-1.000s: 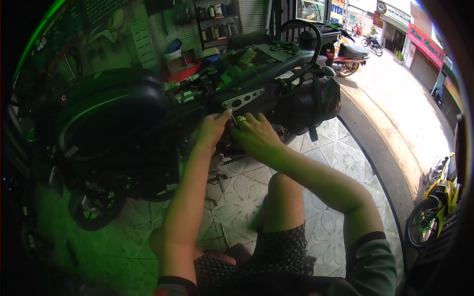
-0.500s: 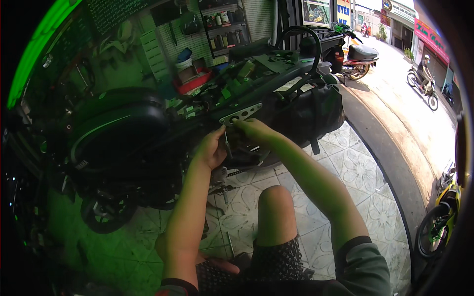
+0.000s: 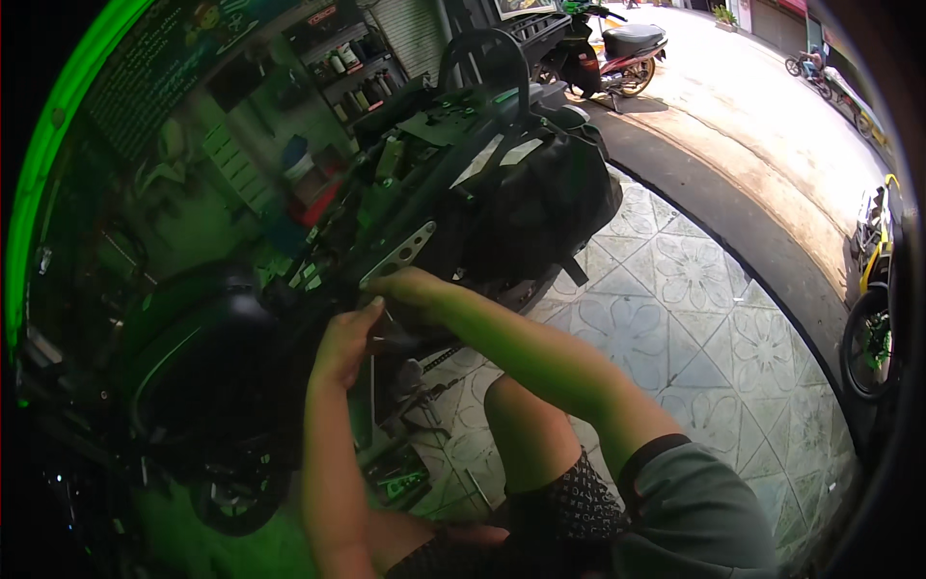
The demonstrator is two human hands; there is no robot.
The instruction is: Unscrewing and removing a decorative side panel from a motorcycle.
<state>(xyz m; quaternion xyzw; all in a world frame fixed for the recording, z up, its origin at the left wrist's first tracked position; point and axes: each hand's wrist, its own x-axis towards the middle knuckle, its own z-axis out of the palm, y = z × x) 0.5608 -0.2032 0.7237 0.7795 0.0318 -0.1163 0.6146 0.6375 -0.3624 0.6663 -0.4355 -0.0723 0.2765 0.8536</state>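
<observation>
A partly stripped motorbike (image 3: 198, 352) with a dark tank stands before me, its frame bare toward the tail. On its side is a silver bracket (image 3: 405, 253) with round holes. My right hand (image 3: 410, 288) is closed at the bracket's lower end, its fingertips mostly hidden. Just below it, my left hand (image 3: 345, 343) is closed with the thumb pointing up, close to the right fingers. What either hand grips is too dark and covered to make out. A large black bag-like cover (image 3: 540, 207) hangs at the bike's rear, beyond my right hand.
A dark tray (image 3: 400, 478) with small parts lies on the tiled floor (image 3: 694, 323) by my legs. Shelves of bottles (image 3: 355, 72) and a red bin (image 3: 316, 201) stand behind the bike. Another motorbike (image 3: 632, 53) is parked outside; a yellow one (image 3: 876, 251) stands at right.
My view has turned and tilted, so the bike and both hands appear farther left and lower. Both hands remain together by the bracket. The rider seen earlier on the street has left that spot.
</observation>
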